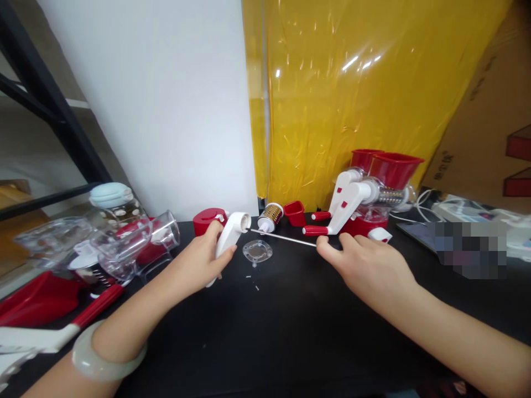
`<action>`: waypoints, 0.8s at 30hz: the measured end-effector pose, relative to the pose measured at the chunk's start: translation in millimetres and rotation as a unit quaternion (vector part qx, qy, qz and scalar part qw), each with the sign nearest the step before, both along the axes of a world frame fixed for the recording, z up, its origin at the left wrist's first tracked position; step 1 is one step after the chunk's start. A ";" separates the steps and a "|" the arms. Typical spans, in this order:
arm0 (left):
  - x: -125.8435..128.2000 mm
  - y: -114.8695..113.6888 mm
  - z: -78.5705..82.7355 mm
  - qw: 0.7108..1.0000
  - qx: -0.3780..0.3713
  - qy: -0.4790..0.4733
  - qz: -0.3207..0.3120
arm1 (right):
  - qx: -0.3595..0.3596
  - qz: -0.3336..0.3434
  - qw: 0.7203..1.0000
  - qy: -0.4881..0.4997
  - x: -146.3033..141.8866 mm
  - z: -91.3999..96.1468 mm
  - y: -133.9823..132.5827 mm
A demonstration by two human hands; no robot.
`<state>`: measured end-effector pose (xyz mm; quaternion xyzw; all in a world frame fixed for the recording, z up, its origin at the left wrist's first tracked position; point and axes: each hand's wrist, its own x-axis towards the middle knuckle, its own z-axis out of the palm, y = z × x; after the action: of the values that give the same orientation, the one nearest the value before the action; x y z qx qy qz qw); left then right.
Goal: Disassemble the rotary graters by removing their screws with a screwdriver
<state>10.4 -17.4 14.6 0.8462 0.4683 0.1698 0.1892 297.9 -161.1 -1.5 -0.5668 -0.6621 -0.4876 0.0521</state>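
Note:
My left hand [207, 251] is closed around a white plastic crank arm [229, 235], its round hollow end facing right. My right hand [363, 260] grips a screwdriver [286, 239] whose handle is hidden in the fingers. The thin metal shaft points left, and its dark tip is at the crank arm's round opening; whether it touches inside I cannot tell. Just below the tip, a clear plastic disc [257, 251] lies on the black table [265, 331]. Behind it are a grater drum [271, 217], a small red cup [294, 213] and a red base [208, 220].
Two red-and-white rotary graters [365, 193] stand at the back right, beside a phone [418, 237] and cables. Clear plastic housings [128, 246], a red hopper [39, 298] and a red-handled crank [97, 307] crowd the left. A white panel and yellow wrapping rise behind.

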 end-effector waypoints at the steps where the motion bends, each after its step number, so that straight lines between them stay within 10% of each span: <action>1: -0.2 1.1 -2.6 1.000 -0.004 -0.013 -0.005 | -0.006 0.003 1.000 0.005 0.1 0.0 0.4; 7: -1.5 8.8 -8.8 0.995 0.082 -0.041 -0.027 | -0.055 0.075 0.991 0.095 -3.2 0.1 9.2; 24: -3.3 6.8 -11.2 0.995 0.007 -0.075 -0.062 | -0.245 0.199 0.914 0.253 53.7 45.7 28.0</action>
<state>7.2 -10.6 3.3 0.8599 0.3981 0.2240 0.2278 351.5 -133.1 44.2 -0.5229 -0.8245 -0.1295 0.1734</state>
